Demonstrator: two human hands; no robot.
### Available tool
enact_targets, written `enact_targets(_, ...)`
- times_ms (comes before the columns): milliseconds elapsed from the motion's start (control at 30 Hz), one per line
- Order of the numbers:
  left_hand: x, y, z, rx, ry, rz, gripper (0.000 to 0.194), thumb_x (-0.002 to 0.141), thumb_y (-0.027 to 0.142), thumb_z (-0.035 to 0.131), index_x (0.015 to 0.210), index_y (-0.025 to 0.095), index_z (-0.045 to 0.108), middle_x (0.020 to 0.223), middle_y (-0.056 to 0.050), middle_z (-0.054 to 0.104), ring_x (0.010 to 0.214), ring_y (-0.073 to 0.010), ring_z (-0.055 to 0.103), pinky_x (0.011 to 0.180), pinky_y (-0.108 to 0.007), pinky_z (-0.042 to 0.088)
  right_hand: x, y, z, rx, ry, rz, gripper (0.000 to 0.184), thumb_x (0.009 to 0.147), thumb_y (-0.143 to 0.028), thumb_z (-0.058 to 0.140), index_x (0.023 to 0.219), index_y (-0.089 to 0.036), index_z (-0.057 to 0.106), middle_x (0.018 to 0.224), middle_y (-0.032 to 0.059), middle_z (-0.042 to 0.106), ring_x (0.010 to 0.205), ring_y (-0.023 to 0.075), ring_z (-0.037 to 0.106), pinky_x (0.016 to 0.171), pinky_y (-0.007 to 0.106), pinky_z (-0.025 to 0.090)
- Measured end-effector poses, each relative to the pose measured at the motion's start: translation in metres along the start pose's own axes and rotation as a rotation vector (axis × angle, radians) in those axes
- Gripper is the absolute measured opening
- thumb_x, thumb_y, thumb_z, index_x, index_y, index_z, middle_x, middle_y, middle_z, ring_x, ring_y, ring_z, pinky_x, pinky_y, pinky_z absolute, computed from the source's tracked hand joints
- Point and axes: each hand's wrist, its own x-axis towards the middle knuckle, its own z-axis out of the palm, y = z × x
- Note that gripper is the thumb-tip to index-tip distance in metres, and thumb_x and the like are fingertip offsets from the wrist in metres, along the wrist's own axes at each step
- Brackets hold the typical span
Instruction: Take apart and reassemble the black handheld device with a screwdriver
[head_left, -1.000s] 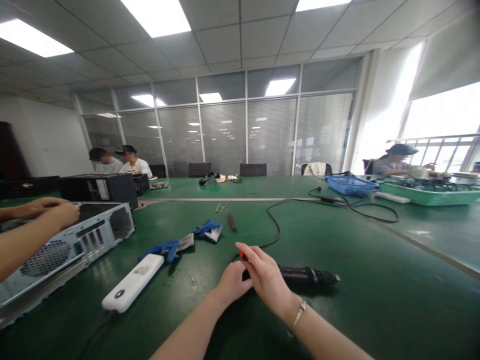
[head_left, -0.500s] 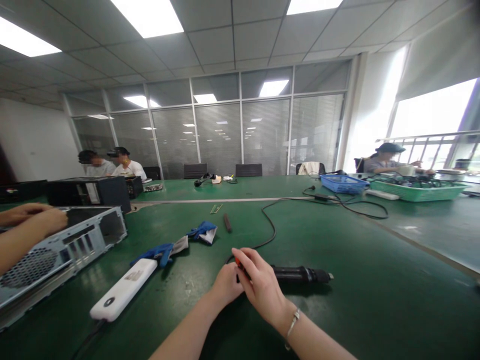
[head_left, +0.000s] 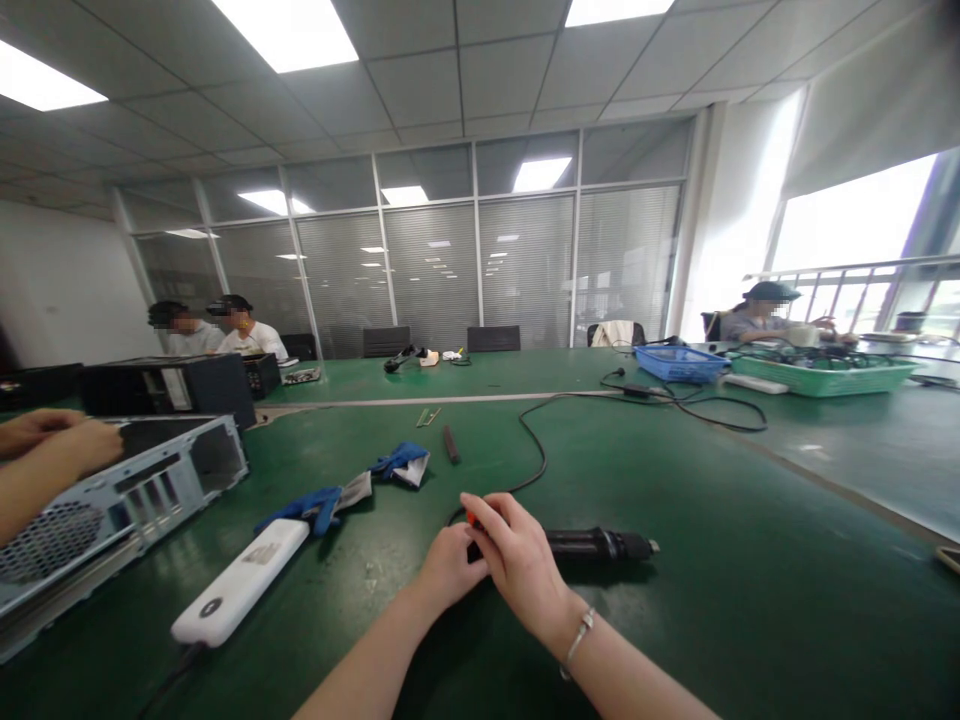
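A black electric screwdriver (head_left: 596, 545) lies on its side on the green table (head_left: 712, 560), tip pointing right, with a black cable running off behind it. My right hand (head_left: 517, 565) is wrapped over its rear end, where a small red-orange part shows at the fingertips. My left hand (head_left: 448, 567) is curled against the same end, just left of the right hand; what its fingers hold is hidden.
A white power strip (head_left: 238, 582) and blue-grey gloves (head_left: 341, 492) lie to the left. An open computer case (head_left: 127, 500) stands at far left with another person's hands (head_left: 52, 445) on it. Blue basket (head_left: 679, 363) and green tray (head_left: 825, 377) sit far right; other people sit beyond.
Both hands stay on the screwdriver's rear end. The view has drifted slightly, shifting everything a little left in the picture.
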Motion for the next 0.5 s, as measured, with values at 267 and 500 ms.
enact_targets(267, 0.0007, -0.0025, 0.0015, 0.072, 0.013, 0.054, 0.022, 0.078, 0.016, 0.055, 0.094, 0.016, 0.069, 0.093, -0.007, 0.073, 0.085, -0.0226, 0.066, 0.079, -0.029, 0.051, -0.0030, -0.0007, -0.0013, -0.023, -0.015, -0.059, 0.046, 0.092, -0.013, 0.044, 0.136, -0.025, 0.047, 0.110, 0.0119, 0.059, 0.095, 0.0229, 0.060, 0.081, 0.039, 0.055)
enact_targets(500, -0.0006, -0.0004, 0.0000, 0.057, 0.018, 0.057, 0.020, 0.075, 0.016, 0.058, 0.091, 0.014, 0.069, 0.089, -0.006, 0.072, 0.083, -0.0241, 0.066, 0.077, -0.029, 0.052, -0.0042, 0.0017, -0.0007, 0.042, -0.062, -0.069, 0.052, 0.091, -0.008, 0.039, 0.140, -0.026, 0.041, 0.111, 0.0100, 0.060, 0.096, 0.0206, 0.060, 0.081, 0.035, 0.055)
